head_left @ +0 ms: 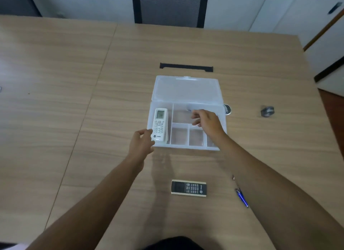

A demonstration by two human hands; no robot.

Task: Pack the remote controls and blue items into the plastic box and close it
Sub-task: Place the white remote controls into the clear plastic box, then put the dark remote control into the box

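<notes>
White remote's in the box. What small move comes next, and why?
Probably let go with the left hand and bring it back to the black remote. The white remote already lies in the left compartment of the open plastic box, while the black one is on the table nearer the person, unpacked.

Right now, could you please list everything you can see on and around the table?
plastic box: one, clear, table centre, lid open and lying back
white remote: one, white, in the box's long left compartment
dark remote: one, black with pale edges, on the table nearer than the box
blue pen: one, blue, on the table right of the dark remote
tape roll: one, grey, far right of the box
round item: one, silvery, touching view of the box's right wall; kind unclear
black strip: one, behind the box
table: one, light wood
chair: one, black, beyond the table
left hand: at the white remote's near end
right hand: over the box's right compartments, fingers curled
</notes>
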